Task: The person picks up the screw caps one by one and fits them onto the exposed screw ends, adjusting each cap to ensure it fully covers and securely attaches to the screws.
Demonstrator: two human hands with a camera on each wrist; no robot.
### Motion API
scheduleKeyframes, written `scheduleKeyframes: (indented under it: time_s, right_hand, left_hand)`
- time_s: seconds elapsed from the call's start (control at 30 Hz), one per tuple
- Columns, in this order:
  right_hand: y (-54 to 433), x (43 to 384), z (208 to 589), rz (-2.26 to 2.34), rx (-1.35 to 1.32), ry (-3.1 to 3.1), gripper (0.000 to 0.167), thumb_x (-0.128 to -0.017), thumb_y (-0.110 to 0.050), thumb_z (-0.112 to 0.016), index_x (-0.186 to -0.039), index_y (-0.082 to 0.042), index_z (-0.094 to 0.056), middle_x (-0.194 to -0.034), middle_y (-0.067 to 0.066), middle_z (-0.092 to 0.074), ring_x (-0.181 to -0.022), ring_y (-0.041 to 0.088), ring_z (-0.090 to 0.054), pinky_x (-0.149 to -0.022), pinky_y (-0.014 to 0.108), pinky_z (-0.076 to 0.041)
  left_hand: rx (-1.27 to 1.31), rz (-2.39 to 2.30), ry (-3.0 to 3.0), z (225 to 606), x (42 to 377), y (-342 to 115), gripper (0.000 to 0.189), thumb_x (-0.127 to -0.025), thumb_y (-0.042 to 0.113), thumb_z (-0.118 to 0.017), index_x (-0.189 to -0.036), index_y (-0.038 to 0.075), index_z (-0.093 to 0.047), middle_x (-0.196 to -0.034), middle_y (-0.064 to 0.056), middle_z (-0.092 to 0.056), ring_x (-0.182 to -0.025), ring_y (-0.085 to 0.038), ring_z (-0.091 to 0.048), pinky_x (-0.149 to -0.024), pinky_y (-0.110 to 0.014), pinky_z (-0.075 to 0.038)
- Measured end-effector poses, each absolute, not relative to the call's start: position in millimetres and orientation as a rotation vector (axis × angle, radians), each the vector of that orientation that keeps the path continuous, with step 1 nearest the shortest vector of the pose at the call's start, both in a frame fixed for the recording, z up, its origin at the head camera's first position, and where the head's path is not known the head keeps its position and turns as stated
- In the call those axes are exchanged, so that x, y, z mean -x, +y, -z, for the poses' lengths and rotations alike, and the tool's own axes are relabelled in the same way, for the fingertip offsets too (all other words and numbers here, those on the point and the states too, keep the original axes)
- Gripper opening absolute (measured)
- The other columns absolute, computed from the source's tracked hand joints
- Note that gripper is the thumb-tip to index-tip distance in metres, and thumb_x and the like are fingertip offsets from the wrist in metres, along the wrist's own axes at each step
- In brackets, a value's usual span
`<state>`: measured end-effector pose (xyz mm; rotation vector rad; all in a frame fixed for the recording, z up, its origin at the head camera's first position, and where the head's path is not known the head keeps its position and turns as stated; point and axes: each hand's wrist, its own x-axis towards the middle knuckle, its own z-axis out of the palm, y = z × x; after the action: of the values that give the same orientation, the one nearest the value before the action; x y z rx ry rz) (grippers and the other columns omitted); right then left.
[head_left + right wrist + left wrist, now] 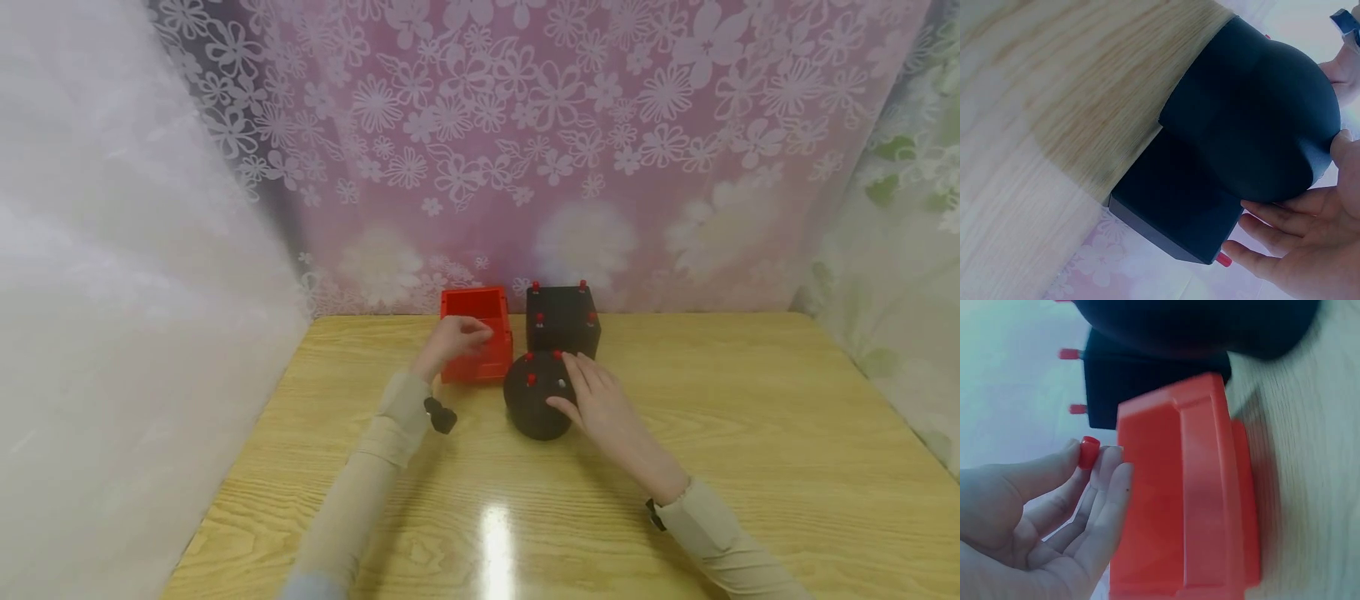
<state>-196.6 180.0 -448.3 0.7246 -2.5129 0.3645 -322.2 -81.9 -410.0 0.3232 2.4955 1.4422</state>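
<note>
Between thumb and forefinger, my left hand [459, 340] pinches a small red cap [1089, 452], right over a red plastic bin [476, 367]. The bin's inside [1147, 506] shows in the left wrist view. Straight fingers of my right hand [603, 408] rest against the side of a round black body [536, 412], with the thumb at its top edge. Red caps [532, 379] stand on its top, along with a bare silvery post [561, 383]. The right wrist view shows the body's smooth rounded side [1272, 125] and the right hand's fingers [1279, 219] along it.
Behind the round body stands a black box [562, 321] with red caps [540, 318] at its top corners. The wooden table [420, 533] meets a pink flowered curtain [465, 125] at the back. Pale sheets hang at both sides.
</note>
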Motion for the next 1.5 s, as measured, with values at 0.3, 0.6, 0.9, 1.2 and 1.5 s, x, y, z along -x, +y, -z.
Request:
scheduleKeyframes:
  time_s: [0.3, 0.6, 0.9, 1.2, 1.5]
  right_hand:
    - [182, 198, 450, -0.371, -0.722, -2.508, 0.075, -0.098, -0.043, -0.063, -0.145, 0.012, -0.043, -0.14, 0.031, -0.054, -0.133, 0.047, -0.049, -0.108, 0.06, -0.043]
    - [182, 199, 451, -0.351, -0.75, -2.427, 0.076, -0.094, -0.042, -0.068, -0.142, 0.013, -0.046, -0.135, 0.032, -0.057, -0.129, 0.048, -0.053, -0.103, 0.06, -0.046]
    - [181, 199, 451, -0.358, -0.752, -2.421, 0.076, -0.092, -0.04, -0.07, -0.141, 0.014, -0.047, -0.134, 0.033, -0.057, -0.128, 0.048, -0.054, -0.102, 0.061, -0.047]
    - [180, 199, 451, -0.353, -0.752, -2.425, 0.076, -0.097, -0.045, -0.063, -0.142, 0.013, -0.046, -0.134, 0.033, -0.057, -0.127, 0.048, -0.054, -0.1, 0.061, -0.048]
    - [181, 199, 452, -0.385, -0.756, -2.418, 0.079, -0.102, -0.054, -0.044, -0.142, 0.013, -0.045, -0.135, 0.033, -0.056, -0.127, 0.049, -0.053, -0.102, 0.061, -0.046]
  left_hand:
    - [-0.176, -1.771, 2.258, 408, 304, -78, 0.035, -0.098, 0.029, -0.069, -0.127, 0.009, -0.069, -0.121, -0.009, -0.072, -0.108, -0.026, -0.071, -0.101, -0.04, -0.053]
    - [-0.161, -1.949, 2.188, 401, 283, -72, 0.04, -0.096, 0.035, -0.07, -0.128, 0.011, -0.069, -0.123, -0.011, -0.071, -0.111, -0.025, -0.069, -0.102, -0.041, -0.053]
    - [-0.211, -2.087, 2.111, 402, 264, -63, 0.043, -0.096, 0.038, -0.07, -0.129, 0.01, -0.068, -0.125, -0.011, -0.07, -0.114, -0.029, -0.067, -0.101, -0.042, -0.054]
    - [-0.315, -2.149, 2.11, 398, 249, -53, 0.035, -0.098, 0.03, -0.069, -0.125, 0.008, -0.069, -0.121, -0.011, -0.07, -0.111, -0.026, -0.069, -0.096, -0.036, -0.056]
    - [-0.546, -2.099, 2.356, 401, 242, -36, 0.03, -0.097, 0.026, -0.071, -0.119, 0.006, -0.072, -0.111, -0.011, -0.074, -0.099, -0.025, -0.071, -0.089, -0.039, -0.06]
